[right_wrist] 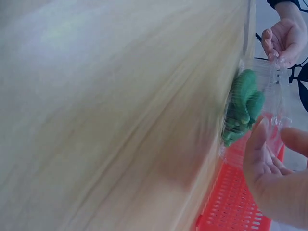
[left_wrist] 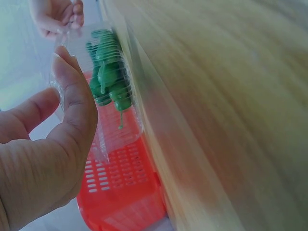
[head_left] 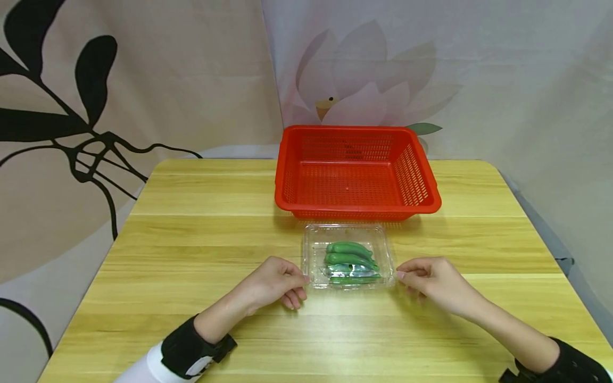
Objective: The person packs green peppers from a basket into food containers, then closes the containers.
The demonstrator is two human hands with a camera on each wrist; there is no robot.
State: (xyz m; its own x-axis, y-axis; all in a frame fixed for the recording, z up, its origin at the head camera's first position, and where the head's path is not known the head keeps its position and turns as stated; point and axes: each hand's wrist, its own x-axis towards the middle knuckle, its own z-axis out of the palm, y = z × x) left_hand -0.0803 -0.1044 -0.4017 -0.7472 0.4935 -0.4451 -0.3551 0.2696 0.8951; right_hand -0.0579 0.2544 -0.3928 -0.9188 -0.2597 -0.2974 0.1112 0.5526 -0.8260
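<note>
A clear plastic clamshell box (head_left: 313,239) lies on the table, and several long green peppers (head_left: 347,259) show through its glossy top. Thin stems stick out of some peppers in the left wrist view. At the box's near left corner, my left hand (head_left: 275,282) pinches the plastic edge between thumb and index finger. My right hand (head_left: 438,282) pinches the near right corner the same way, its other fingers loosely bent below. In the right wrist view the box's rim (right_wrist: 281,96) runs between the two hands.
Just behind the box stands a red perforated plastic basket (head_left: 356,211) with nothing in it, near the far edge of the wooden table (head_left: 201,239). A printed cloth (head_left: 201,69) hangs behind the table.
</note>
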